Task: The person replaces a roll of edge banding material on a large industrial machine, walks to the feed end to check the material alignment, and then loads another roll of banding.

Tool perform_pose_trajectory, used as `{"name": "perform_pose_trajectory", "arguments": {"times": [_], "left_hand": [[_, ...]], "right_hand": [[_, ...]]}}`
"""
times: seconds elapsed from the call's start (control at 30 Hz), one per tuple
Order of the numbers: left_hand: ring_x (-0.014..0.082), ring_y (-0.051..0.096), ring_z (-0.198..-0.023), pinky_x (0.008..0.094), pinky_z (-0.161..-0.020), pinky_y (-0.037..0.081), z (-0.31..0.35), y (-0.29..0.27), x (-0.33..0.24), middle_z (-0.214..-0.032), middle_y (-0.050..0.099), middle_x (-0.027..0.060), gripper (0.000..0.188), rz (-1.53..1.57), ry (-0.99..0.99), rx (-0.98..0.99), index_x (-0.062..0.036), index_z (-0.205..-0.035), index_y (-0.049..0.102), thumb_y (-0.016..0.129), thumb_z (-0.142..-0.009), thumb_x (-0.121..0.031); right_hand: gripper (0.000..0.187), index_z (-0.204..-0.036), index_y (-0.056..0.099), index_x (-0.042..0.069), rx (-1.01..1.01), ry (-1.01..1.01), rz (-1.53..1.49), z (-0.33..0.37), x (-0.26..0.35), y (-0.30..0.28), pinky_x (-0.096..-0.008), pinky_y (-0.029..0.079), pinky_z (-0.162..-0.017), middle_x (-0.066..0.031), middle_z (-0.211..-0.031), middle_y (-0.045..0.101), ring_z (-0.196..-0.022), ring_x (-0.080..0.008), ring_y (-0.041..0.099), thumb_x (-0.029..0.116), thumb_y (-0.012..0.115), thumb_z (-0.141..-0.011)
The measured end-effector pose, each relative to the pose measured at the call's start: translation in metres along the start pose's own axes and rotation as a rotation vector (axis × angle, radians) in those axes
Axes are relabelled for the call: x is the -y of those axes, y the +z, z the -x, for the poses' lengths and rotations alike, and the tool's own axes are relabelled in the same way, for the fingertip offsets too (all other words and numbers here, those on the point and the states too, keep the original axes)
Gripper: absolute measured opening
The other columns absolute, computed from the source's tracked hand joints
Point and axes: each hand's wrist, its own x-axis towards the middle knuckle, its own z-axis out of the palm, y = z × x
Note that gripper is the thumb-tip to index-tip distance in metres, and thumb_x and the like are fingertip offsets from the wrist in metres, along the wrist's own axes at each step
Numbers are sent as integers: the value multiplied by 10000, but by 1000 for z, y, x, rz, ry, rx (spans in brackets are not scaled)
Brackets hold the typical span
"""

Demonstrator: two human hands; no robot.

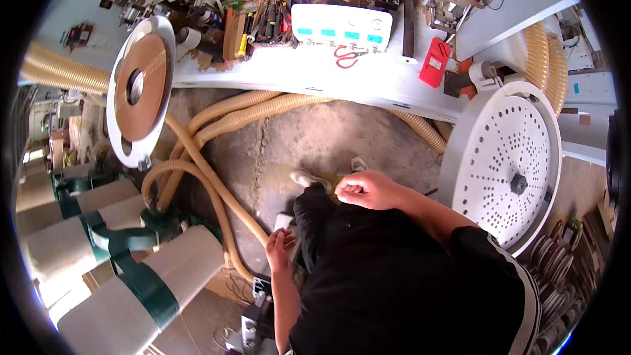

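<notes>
My left hand [280,243] hangs low at my left side, near a beige hose. Its fingers are loosely bent and slightly apart, and nothing shows in them. In front of my body is my right hand [368,190], its fingers curled in toward the palm, with nothing visible inside. Neither hand touches the machine. On the white bench ahead lie red-handled pliers [350,56], below a white control panel [342,27] with blue labels. A red box-shaped object [434,62] rests farther right on the bench.
A white disc with a brown ring [140,87] stands at the left, a perforated white wheel [509,164] at the right. Beige ribbed hoses [217,125] cross the floor. White dust-collector bags [158,283] fill the lower left. Hand tools [271,21] lie at the back.
</notes>
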Motion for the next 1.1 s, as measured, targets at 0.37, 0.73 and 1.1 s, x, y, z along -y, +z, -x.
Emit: {"name": "perform_pose_trajectory", "arguments": {"times": [0.37, 0.73, 1.1], "left_hand": [[158, 672, -851, 306, -777, 551, -235, -66, -292, -1000, 713, 90, 162, 145, 463, -8, -23, -1137, 650, 596, -1022, -123], [198, 591, -1136, 321, -987, 470, -431, -243, -536, -1281, 606, 118, 388, 37, 626, -466, -13, -1361, 523, 614, -1004, -137], [212, 634, -1091, 344, -924, 521, -496, -241, -601, -1220, 667, 104, 448, 400, 254, -226, 17, -1288, 620, 603, -1034, -351]], "right_hand": [[162, -1044, 699, 11, -258, 147, -44, -262, 44, 21, -252, 524, -762, -21, -908, 720, -824, -81, 650, 155, 677, -974], [508, -1350, 560, 27, -536, -14, 112, -659, 151, 50, -313, 518, -938, -143, -1256, 675, -1100, -193, 663, 341, 694, -974], [434, -1015, 734, 29, -607, 357, -57, -740, 168, 41, -299, 491, -724, -45, -892, 715, -781, -124, 626, 452, 663, -952]]}}
